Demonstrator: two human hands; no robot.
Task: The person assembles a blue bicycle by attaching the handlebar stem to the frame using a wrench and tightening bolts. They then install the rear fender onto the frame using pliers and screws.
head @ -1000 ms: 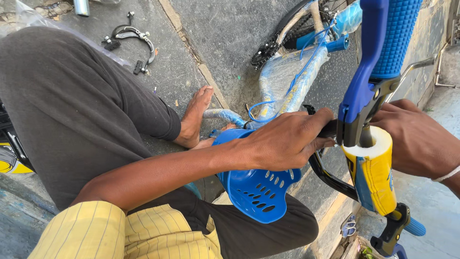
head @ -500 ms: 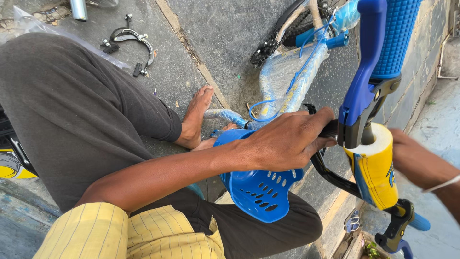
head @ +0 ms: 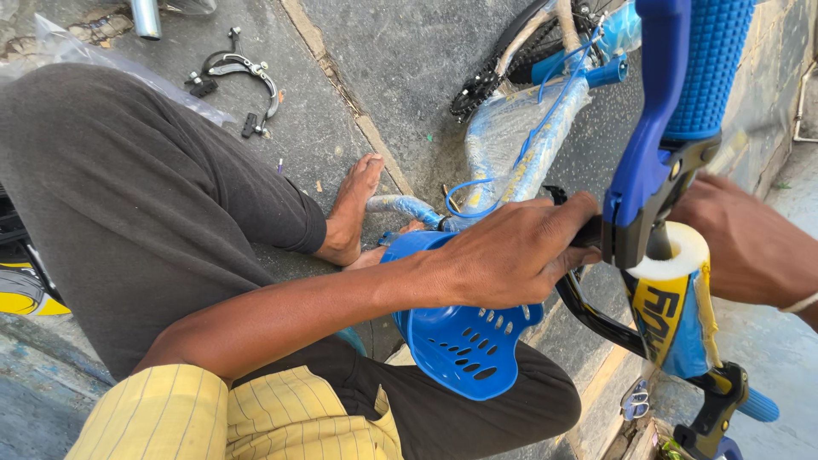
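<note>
Gripping black handlebar (head: 588, 232), left hand (head: 511, 251) closed; right hand (head: 750, 243) behind foam-padded stem (head: 673, 294), grip unclear; perforated blue plastic basket (head: 464, 349) below.

grey paved ground (head: 400, 68) with seams in daylight, a low painted curb (head: 596, 383) at the right.

Right hand (head: 750, 247) back beside foam pad (head: 673, 294)

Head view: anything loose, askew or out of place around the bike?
Yes. A brake caliper lies loose on the pavement beyond the knee, off the bike. The frame is wrapped in plastic film. The left hand grips the handlebar by the blue basket; the right hand is beside the foam pad.
</note>
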